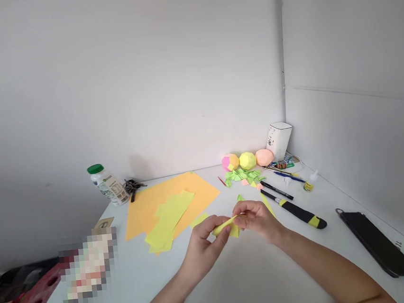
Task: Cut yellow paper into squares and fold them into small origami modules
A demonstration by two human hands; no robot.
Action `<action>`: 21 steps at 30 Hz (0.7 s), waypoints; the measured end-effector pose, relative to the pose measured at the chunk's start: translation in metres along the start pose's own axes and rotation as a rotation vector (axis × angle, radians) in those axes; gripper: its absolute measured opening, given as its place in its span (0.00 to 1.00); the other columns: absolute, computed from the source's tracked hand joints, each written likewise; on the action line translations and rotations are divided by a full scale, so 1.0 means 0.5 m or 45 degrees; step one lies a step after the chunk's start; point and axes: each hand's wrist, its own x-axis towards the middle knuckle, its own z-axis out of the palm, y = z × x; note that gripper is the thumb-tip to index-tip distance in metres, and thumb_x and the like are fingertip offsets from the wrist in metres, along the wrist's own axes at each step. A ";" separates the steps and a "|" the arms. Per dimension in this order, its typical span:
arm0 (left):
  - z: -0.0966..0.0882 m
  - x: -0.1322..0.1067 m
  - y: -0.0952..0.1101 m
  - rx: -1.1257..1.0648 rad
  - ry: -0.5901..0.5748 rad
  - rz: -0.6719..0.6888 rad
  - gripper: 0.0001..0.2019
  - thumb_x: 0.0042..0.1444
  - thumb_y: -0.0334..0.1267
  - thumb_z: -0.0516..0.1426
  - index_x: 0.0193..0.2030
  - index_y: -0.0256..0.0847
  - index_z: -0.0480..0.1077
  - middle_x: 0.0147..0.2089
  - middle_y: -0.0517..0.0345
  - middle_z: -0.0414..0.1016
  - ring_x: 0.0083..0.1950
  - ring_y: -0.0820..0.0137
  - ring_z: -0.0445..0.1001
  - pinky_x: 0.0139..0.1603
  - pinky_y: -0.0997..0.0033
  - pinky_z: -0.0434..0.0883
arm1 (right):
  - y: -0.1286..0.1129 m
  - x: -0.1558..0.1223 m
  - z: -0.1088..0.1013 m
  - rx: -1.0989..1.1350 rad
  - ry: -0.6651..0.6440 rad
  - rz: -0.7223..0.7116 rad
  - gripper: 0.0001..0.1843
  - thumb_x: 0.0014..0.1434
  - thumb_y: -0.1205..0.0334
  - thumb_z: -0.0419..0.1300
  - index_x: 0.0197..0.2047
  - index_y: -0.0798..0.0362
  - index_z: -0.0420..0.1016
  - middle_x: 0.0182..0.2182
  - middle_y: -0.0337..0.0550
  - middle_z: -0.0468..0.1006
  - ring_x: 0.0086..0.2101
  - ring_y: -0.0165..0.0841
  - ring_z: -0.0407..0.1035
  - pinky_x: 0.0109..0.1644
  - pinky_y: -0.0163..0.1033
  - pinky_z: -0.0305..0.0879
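Note:
A small folded piece of yellow paper (225, 226) is held between both hands above the table's front middle. My left hand (206, 239) pinches its left part between thumb and fingers. On the paper's right end, the thumb and fingers of my right hand (256, 220) are closed, covering some of the folds. Left of the hands, yellow paper strips (173, 221) lie stacked on an orange sheet (141, 206). Just beyond my right hand are a small green folded piece (240, 198) and a yellow strip (268, 205).
Three paper balls (247, 161) sit against the wall behind a pile of green folded pieces (242, 176). A utility knife (297, 211), a black marker (277, 190) and a black case (377, 242) lie to the right. A green-capped bottle (108, 186) stands at the back left.

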 end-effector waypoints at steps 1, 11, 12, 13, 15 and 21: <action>0.000 0.000 0.000 0.001 -0.005 0.000 0.11 0.59 0.43 0.54 0.39 0.41 0.74 0.33 0.56 0.75 0.33 0.70 0.70 0.36 0.72 0.66 | 0.000 0.000 0.000 0.009 -0.001 0.005 0.11 0.47 0.56 0.68 0.28 0.54 0.75 0.23 0.36 0.69 0.24 0.27 0.63 0.29 0.34 0.61; -0.004 0.000 0.003 0.077 -0.046 0.010 0.14 0.60 0.44 0.52 0.39 0.41 0.76 0.28 0.57 0.72 0.29 0.72 0.65 0.31 0.73 0.63 | 0.013 0.002 -0.007 0.033 -0.010 -0.009 0.09 0.48 0.58 0.68 0.28 0.54 0.77 0.24 0.37 0.70 0.24 0.26 0.64 0.29 0.33 0.61; -0.004 -0.001 0.003 0.084 -0.047 0.011 0.14 0.60 0.45 0.52 0.38 0.41 0.76 0.28 0.57 0.72 0.29 0.72 0.64 0.31 0.73 0.63 | 0.014 0.003 -0.007 0.036 -0.011 -0.011 0.08 0.48 0.58 0.68 0.28 0.54 0.77 0.24 0.37 0.71 0.24 0.26 0.64 0.29 0.33 0.61; -0.004 -0.001 0.003 0.087 -0.050 0.014 0.14 0.60 0.45 0.52 0.38 0.41 0.76 0.28 0.58 0.71 0.29 0.72 0.64 0.31 0.73 0.63 | 0.015 0.003 -0.007 0.038 -0.010 -0.013 0.08 0.49 0.59 0.68 0.28 0.54 0.77 0.25 0.37 0.71 0.25 0.27 0.64 0.29 0.33 0.61; -0.004 -0.001 0.002 0.091 -0.056 0.019 0.14 0.60 0.45 0.51 0.39 0.42 0.77 0.28 0.58 0.71 0.29 0.72 0.64 0.31 0.73 0.64 | 0.016 0.003 -0.008 0.037 -0.013 -0.013 0.07 0.49 0.59 0.68 0.29 0.54 0.77 0.25 0.37 0.71 0.25 0.27 0.64 0.29 0.34 0.61; -0.003 -0.001 0.006 0.066 -0.060 0.035 0.14 0.60 0.43 0.52 0.38 0.42 0.77 0.27 0.57 0.72 0.28 0.72 0.64 0.31 0.73 0.64 | 0.015 0.000 -0.009 0.044 -0.021 -0.033 0.06 0.50 0.60 0.67 0.28 0.53 0.77 0.24 0.37 0.72 0.24 0.26 0.64 0.29 0.33 0.61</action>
